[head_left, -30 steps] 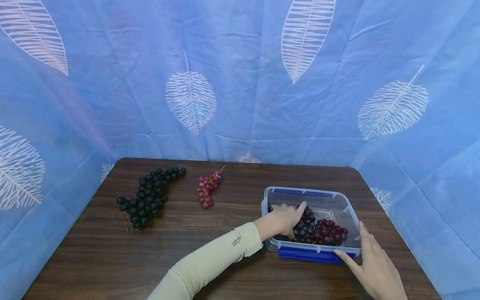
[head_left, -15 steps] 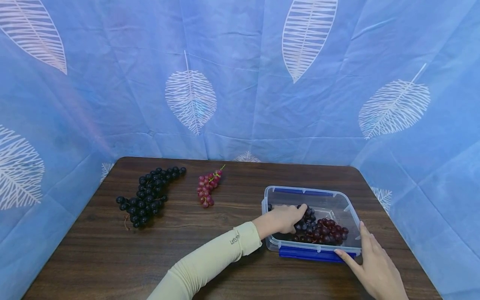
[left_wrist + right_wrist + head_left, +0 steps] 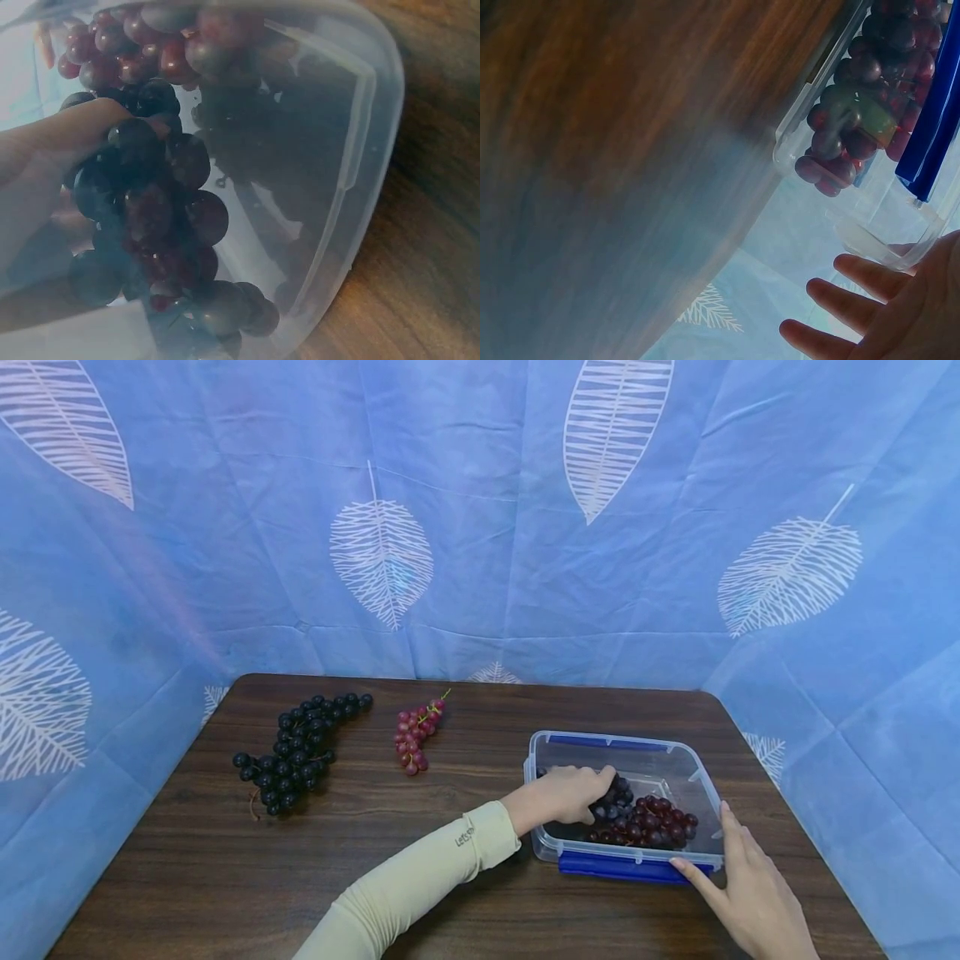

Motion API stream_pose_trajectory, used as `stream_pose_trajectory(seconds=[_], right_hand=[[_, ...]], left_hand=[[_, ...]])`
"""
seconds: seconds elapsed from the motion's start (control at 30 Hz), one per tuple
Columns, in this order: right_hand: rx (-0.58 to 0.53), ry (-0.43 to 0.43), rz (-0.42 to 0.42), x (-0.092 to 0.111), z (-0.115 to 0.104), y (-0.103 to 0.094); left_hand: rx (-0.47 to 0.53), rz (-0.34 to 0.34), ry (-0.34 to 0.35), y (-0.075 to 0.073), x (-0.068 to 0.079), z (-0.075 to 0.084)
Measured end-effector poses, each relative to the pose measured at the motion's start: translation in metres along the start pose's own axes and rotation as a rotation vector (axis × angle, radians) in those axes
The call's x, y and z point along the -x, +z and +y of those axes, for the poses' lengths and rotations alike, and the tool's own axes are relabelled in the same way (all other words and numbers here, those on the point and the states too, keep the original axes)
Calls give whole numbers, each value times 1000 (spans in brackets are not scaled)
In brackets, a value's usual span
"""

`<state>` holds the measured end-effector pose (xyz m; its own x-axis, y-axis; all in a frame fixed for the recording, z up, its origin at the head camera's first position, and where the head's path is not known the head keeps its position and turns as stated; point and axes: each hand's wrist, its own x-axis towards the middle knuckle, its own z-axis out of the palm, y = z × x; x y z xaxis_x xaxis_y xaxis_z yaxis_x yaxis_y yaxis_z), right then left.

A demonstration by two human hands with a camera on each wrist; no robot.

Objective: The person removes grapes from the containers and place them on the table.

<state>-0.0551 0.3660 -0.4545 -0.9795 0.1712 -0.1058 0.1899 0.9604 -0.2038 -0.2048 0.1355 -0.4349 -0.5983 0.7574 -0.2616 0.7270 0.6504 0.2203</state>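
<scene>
My left hand (image 3: 568,795) reaches into a clear plastic container (image 3: 705,777) with blue side clips. Its fingers curl round a bunch of dark grapes (image 3: 617,802) at the container's left side; the left wrist view shows the thumb over these dark grapes (image 3: 154,217). Beside them in the container lies a bunch of dark red grapes (image 3: 660,822). Straight-fingered, my right hand (image 3: 756,889) rests against the front right corner, thumb at the front rim above the blue clip (image 3: 630,867). In the right wrist view, several fingers (image 3: 847,304) extend past the container wall.
On the brown wooden table (image 3: 420,835), a large bunch of black grapes (image 3: 292,756) lies at the left. Nearer the middle is a small bunch of pinkish-red grapes (image 3: 416,737) with a green stem. A blue leaf-patterned cloth (image 3: 480,568) hangs behind and along the sides.
My left hand's index finger and thumb, spread a second ago, have closed in on the dark grapes. The right hand and container stay put.
</scene>
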Motion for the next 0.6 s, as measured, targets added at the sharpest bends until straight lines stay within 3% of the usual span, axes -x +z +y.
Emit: stream_pose_trajectory(seconds=[0.3,0.6], right_hand=[[10,-9,6,-1,0,0],[7,-6,-2,-2,1,0]], left_hand=[[37,83,74,-10,7,-7],[52,100,97,-22,14,-7]])
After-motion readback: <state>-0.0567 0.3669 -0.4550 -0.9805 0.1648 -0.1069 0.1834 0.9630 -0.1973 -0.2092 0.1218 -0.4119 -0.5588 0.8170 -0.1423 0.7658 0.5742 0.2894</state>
